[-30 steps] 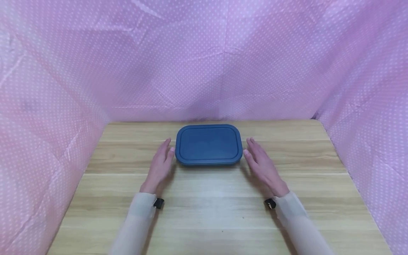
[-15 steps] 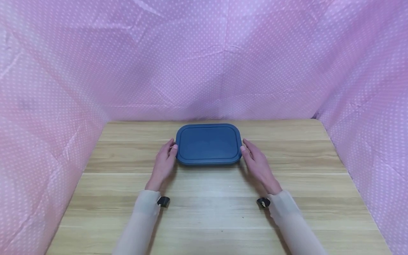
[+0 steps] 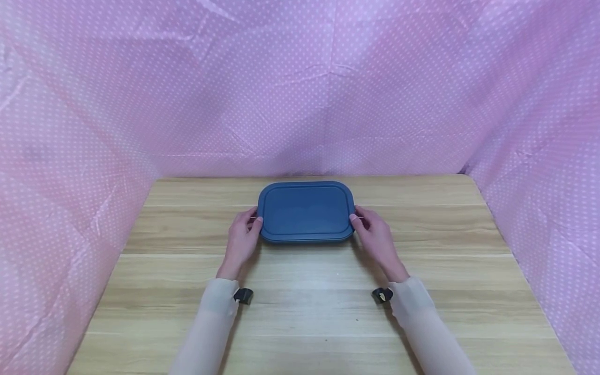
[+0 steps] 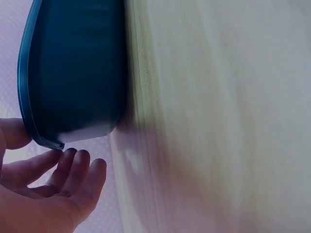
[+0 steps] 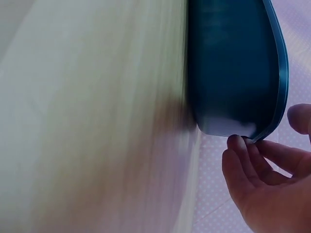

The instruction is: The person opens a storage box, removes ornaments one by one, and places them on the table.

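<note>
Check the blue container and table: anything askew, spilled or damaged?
Nothing stands out. The blue lidded container sits flat and square on the wooden table, its lid seated evenly, with no spill or crack visible. The left hand and right hand pinch the lid rim at opposite short ends.

The counter [image 3: 300, 312] looks like pale wood or wood-grain laminate, smooth with a faint sheen and long streaked grain. Toward its far edge lies a dark blue container [image 3: 305, 211] of what seems plastic: its lid matt and smooth, its side wall slightly glossy in the wrist views. Behind the counter's edges hangs thin pink dotted sheeting [image 3: 300, 88], creased, faintly shiny. The sleeves [image 3: 211, 317] are soft, matt, pale cloth.
</note>
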A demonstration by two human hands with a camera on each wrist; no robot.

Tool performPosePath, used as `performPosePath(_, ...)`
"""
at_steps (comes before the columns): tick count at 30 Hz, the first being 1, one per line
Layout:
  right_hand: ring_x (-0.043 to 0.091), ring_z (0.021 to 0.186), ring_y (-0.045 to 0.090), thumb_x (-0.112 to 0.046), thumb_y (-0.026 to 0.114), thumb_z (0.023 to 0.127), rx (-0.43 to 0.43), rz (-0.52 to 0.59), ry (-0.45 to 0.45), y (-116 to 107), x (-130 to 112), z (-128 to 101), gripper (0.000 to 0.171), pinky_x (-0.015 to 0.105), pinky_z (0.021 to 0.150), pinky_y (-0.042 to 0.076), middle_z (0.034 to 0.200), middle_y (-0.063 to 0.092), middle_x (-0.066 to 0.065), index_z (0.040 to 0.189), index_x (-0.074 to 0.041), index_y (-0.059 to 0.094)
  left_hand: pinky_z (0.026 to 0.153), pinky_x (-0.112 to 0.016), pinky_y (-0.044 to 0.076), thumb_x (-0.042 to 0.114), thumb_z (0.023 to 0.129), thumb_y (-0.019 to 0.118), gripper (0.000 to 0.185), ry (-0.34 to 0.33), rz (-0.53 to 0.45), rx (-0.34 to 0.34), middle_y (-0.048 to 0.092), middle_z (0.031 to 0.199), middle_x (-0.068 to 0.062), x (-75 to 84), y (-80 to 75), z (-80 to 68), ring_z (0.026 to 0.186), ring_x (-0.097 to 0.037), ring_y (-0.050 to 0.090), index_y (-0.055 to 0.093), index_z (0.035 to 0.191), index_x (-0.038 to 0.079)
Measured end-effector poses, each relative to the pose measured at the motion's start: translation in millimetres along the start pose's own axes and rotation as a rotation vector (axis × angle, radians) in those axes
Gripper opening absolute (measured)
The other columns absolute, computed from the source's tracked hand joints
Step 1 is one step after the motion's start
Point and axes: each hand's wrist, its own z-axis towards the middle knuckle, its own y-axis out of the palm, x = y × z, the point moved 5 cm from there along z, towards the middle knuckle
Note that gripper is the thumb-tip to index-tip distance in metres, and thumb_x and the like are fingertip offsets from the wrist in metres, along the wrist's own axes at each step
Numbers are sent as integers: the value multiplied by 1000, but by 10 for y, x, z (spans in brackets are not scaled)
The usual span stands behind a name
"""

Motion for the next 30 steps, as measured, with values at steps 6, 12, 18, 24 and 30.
performPosePath(6,34,108,65,-25,61,106,41,-53,-16,-10,-23,11,46,50,95,53,123,68,24,141,4,61,103,-48,51,16,107,56,46,-11,24,32,55,131,-23,19,-10,7,117,-38,61,53,146,-7)
performPosePath(12,34,104,65,-22,63,104,64,-80,-52,-13,-38,14,42,50,91,53,117,69,24,137,5,64,99,-48,51,13,105,59,44,-3,26,61,57,124,-24,40,-21,19,111,-38,62,56,143,-8)
performPosePath(18,33,100,65,-20,64,103,76,-84,-54,-13,-55,11,41,48,87,53,113,70,24,136,4,65,100,-48,51,11,104,59,45,-17,26,47,56,124,-24,59,-31,5,112,-39,62,55,143,-9)
performPosePath(24,33,101,65,-21,63,104,88,-75,-39,-18,-56,12,42,48,87,53,113,68,23,137,4,64,100,-48,50,11,104,59,45,-40,4,43,55,126,-22,64,-28,-3,114,-38,60,55,145,-8)
performPosePath(30,31,97,65,-20,64,103,105,-64,-45,-32,-65,14,42,45,85,53,110,68,21,136,5,65,99,-47,50,12,103,60,45,-33,3,57,56,125,-22,78,-34,-2,112,-38,61,56,143,-9)
